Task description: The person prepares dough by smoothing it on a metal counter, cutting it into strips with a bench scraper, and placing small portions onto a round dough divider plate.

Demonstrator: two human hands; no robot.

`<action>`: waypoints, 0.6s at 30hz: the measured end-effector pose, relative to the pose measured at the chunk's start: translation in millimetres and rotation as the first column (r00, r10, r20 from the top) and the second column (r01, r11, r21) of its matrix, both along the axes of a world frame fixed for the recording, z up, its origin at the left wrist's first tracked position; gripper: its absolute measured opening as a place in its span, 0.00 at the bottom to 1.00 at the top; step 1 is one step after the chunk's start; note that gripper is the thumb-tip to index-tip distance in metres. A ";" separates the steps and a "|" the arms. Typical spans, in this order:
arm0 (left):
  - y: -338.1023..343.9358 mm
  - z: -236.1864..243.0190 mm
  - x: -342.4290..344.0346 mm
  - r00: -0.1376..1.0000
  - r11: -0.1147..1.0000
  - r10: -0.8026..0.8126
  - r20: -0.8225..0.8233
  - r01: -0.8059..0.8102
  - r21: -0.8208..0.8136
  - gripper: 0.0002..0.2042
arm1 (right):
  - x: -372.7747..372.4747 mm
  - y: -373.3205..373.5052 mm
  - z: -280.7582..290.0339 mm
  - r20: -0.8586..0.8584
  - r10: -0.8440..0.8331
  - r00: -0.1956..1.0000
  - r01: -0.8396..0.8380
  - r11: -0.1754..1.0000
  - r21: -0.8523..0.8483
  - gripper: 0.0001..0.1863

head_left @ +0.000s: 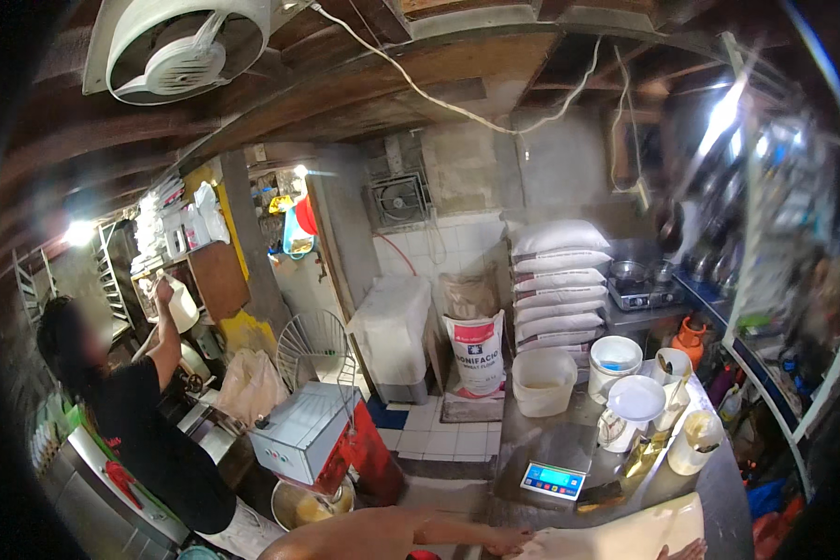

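A pale, smooth dough sheet (616, 539) lies on the metal worktable at the bottom right, its lower part cut off by the picture's edge. My left hand (508, 540) reaches in from the lower left and is closed at the sheet's left edge, the fingers partly hard to make out. Near the sheet's right end, my right hand (687, 551) rests on the dough with fingers stretched out; only its fingers show. Just beyond the dough stand a digital scale (553, 480) with a lit blue display and a dark, flat tool (600, 497).
White tubs (543, 385) and a lidded bucket (636, 399) stand farther back on the worktable (532, 439). At left, a person (149, 420) in a black shirt raises a white jug (179, 303). A red mixer (373, 457) stands over a metal bowl (287, 504). Flour sacks (560, 280) are stacked behind.
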State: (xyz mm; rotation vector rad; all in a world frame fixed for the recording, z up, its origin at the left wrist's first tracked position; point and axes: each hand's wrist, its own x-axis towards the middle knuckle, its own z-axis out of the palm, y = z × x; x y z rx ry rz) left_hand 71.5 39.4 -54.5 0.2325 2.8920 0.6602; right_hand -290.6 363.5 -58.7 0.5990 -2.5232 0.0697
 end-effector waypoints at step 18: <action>-54.8 368.8 -29.7 0.655 0.813 0.528 -0.541 -0.205 0.545 0.07 | 116.4 -12.8 -8.6 0.427 -0.035 0.903 0.120 0.978 -0.173 0.49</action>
